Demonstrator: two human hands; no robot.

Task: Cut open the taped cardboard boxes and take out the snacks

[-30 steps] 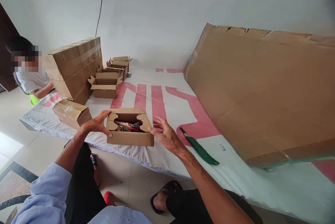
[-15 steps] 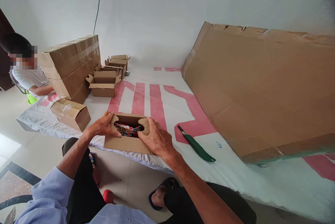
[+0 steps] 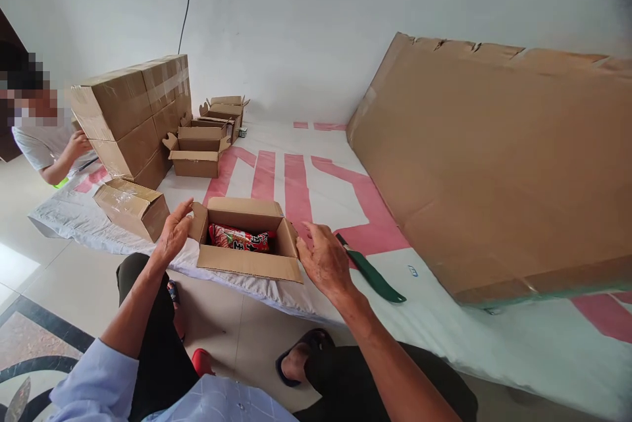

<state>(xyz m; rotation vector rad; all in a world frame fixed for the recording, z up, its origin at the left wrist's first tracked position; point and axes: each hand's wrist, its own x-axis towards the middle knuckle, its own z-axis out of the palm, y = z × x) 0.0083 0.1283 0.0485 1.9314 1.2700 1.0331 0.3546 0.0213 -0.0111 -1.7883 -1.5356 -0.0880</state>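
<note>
An open cardboard box (image 3: 249, 265) sits at the near edge of the covered table, its flaps spread outward. Inside it lies a shiny red packet (image 3: 240, 238) with black and white lettering; its contents cannot be made out. On the left, the fingers and thumb of my left hand (image 3: 172, 232) meet the edge of the box's side flap. My right hand (image 3: 324, 259) is at the opposite side flap, fingers bent, thumb against the cardboard. To the right of that hand lies a knife (image 3: 372, 272) with a dark green handle or sheath.
A taped box (image 3: 131, 208) lies to the left, before stacked closed boxes (image 3: 131, 112). More open boxes (image 3: 196, 163) stand behind. A big cardboard sheet (image 3: 494, 165) leans at the right by the wall. Another person (image 3: 44, 139) sits at the far left.
The box's side flaps have swung from inward to outward, showing more of the red packet. My hands have moved apart to either side. The other person's hand has risen beside the stacked boxes.
</note>
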